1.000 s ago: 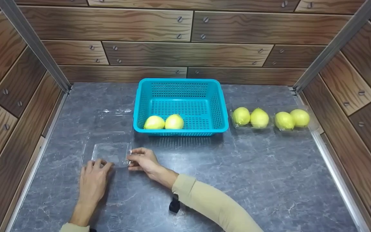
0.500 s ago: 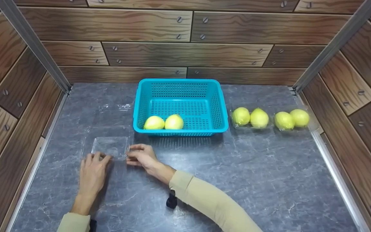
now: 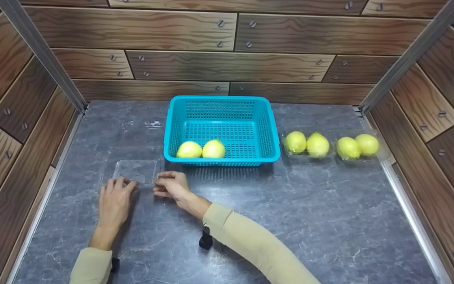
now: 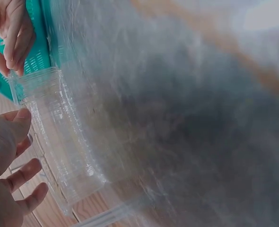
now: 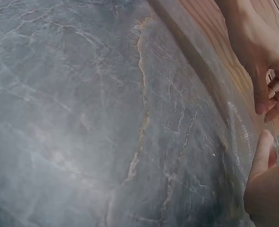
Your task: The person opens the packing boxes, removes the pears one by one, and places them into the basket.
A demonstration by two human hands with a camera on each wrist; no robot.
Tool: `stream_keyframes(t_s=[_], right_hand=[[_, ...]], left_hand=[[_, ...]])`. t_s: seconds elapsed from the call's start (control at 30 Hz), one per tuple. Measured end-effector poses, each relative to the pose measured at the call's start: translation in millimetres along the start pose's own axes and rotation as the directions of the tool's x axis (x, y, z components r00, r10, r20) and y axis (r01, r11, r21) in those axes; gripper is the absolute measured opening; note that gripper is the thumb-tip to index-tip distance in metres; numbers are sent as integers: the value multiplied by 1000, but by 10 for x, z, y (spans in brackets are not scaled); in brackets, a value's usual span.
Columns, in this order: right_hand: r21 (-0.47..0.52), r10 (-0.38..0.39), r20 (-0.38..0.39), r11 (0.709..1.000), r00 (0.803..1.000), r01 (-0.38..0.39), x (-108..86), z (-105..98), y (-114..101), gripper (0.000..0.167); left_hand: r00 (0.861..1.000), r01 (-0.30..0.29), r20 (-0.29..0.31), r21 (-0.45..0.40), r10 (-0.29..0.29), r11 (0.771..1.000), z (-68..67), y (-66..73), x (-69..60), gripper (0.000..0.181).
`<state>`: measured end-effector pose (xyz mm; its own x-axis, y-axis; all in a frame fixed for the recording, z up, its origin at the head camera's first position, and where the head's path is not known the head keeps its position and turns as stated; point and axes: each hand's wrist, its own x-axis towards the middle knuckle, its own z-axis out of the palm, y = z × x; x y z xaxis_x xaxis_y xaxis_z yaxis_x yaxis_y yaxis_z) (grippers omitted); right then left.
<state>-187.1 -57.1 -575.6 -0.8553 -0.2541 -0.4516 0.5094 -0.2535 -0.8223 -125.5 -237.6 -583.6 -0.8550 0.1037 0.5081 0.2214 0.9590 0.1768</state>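
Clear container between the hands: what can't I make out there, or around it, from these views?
Clear container, head view: full outline lost as transparent plastic blends into the gray tabletop.
Left hand, head view: fingertips mostly hidden by its own knuckles.
Clear container, right wrist view: cut off at the right edge.
Blue basket, left wrist view: inside blocked by the right hand and left edge.

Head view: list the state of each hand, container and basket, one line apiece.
Basket: upright, two lemons inside.
Clear container: no fruit inside; open or closed, hard to tell.
Pack beside basket: two lemons inside.
Far-right pack: two lemons inside.
Left hand: fingers bent, gripping container's near edge.
Right hand: pinching container's right edge.
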Motion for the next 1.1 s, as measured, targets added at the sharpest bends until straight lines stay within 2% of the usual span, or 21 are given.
stream_keyframes(t_s=[0.23, 0.53, 0.77, 1.1], right_hand=[[-47, -4, -12, 999, 1000, 4, 54, 41, -43, 27], [-55, 6, -18, 998, 1000, -7, 120, 78, -101, 28], [-57, 3, -53, 998, 999, -6, 153, 112, -160, 21], [-91, 10, -44, 996, 999, -14, 207, 90, -188, 28]], left_hand=[[1000, -7, 12, 12, 7, 1000, 32, -62, 84, 13], [999, -7, 40, -13, 8, 1000, 62, -125, 198, 14], [999, -7, 31, -10, 7, 1000, 113, -154, 256, 11], [999, -18, 47, 10, 17, 1000, 149, -198, 326, 13]])
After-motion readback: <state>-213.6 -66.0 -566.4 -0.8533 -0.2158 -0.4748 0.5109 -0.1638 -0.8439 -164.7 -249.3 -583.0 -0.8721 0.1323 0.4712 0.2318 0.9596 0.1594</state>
